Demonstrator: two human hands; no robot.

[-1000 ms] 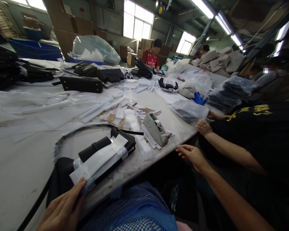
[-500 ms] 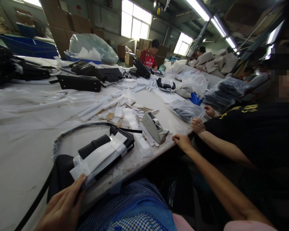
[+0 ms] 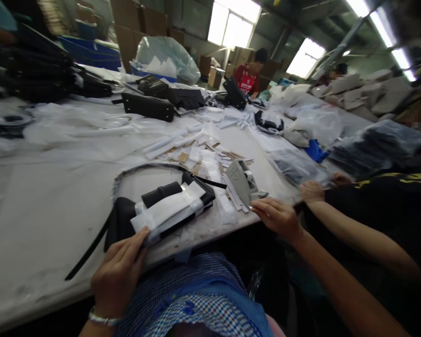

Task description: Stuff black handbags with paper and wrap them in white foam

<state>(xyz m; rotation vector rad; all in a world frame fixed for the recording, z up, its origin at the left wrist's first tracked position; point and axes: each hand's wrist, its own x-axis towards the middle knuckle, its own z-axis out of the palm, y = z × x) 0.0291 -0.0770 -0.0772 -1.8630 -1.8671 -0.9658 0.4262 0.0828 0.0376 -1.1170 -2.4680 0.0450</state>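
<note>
A black handbag [image 3: 122,217] lies on the table in front of me, with a white wrapping strip [image 3: 168,206] and clear film across it. My left hand [image 3: 122,260] is closed at the bag's near left corner, fingertips pressing on the strip. Its thumb is mostly hidden. The bag's strap [image 3: 116,182], partly wrapped in film, loops behind it. To the right stands a grey tape dispenser [image 3: 239,180]. My right hand [image 3: 279,217] is at its near end, fingers pinched together. Whether tape is between the fingertips, I cannot make out.
Cardboard and paper strips [image 3: 196,157] lie scattered behind the dispenser. Further back are more black bags [image 3: 147,106] and white wrapping. At right, a co-worker's hand [image 3: 312,192] is by a plastic-covered dark item [image 3: 294,168]. The table's front edge runs close to me.
My right hand has moved up to the near end of the tape dispenser. The left hand stays at the bag. The view has turned left, so things appear further right.
</note>
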